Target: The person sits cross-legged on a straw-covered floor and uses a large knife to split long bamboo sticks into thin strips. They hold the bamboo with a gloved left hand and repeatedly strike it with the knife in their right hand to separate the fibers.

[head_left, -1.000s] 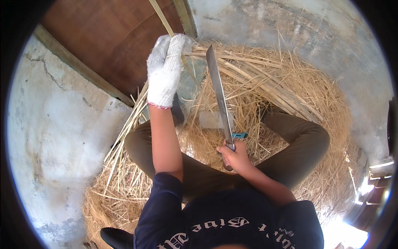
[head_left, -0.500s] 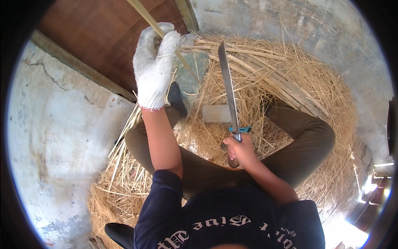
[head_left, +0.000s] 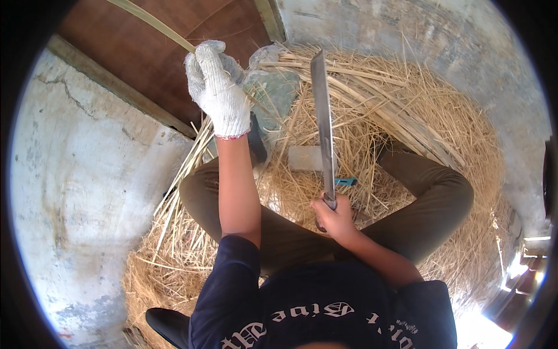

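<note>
My left hand (head_left: 216, 84), in a white knitted glove, is closed around a long pale strip (head_left: 154, 24) that looks like split bamboo. One end of the strip runs up past the upper left edge; its other end comes out below the glove. Bare, my right hand (head_left: 336, 215) grips the handle of a machete (head_left: 323, 110) in front of my lap. The long blade points away from me, almost upright in the view. Between the blade and the strip there is a wide gap. A teal box-cutter knife (head_left: 346, 181) lies just right of the blade's base.
A grey block (head_left: 305, 158) lies between my bent legs. Loose shavings (head_left: 418, 104) cover the floor, with a bundle of long pale strips (head_left: 372, 107) at the back. A greenish stone slab (head_left: 273, 96) rests near the brown wooden panel (head_left: 168, 70). Walls (head_left: 81, 192) curve around both sides.
The strip has swung leftward as my left hand turned, its back now facing up. The machete has rotated slightly, showing more of its blade's flat side. My right hand keeps its grip.
</note>
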{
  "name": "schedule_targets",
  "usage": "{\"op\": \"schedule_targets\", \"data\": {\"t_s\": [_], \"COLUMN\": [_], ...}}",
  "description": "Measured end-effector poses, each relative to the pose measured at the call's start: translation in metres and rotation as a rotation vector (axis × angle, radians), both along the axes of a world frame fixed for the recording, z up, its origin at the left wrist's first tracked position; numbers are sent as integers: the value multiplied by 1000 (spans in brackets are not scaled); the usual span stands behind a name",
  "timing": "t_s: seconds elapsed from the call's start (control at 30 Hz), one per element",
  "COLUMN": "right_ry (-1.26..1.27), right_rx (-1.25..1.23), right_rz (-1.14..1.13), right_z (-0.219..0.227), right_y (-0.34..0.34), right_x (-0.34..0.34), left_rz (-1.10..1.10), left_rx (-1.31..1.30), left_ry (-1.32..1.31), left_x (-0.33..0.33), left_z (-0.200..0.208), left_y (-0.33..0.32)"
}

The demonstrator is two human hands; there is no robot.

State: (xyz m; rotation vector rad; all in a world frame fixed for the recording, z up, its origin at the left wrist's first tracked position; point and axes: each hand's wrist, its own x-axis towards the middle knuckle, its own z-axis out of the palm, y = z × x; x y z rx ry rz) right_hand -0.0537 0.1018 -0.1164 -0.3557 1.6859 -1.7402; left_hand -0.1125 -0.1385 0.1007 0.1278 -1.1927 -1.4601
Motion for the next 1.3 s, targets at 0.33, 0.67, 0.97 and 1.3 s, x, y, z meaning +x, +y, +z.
{"op": "schedule_targets", "data": {"t_s": [0.33, 0.67, 0.97, 1.3], "right_ry": [-322, -324, -177, -298], "right_rx": [-9, 0, 191, -31], "right_rz": [-47, 100, 91, 201], "right_z": [6, 17, -26, 0], "right_y": [-4, -11, -25, -26], "right_x": [-18, -20, -6, -25], "left_rz": [123, 27, 222, 349], "left_rx": [10, -4, 97, 149], "left_ry": [-29, 77, 107, 102], "left_x": [1, 6, 0, -1], "left_z": [-4, -12, 0, 0], "left_y": [-1, -21, -10, -9]}}
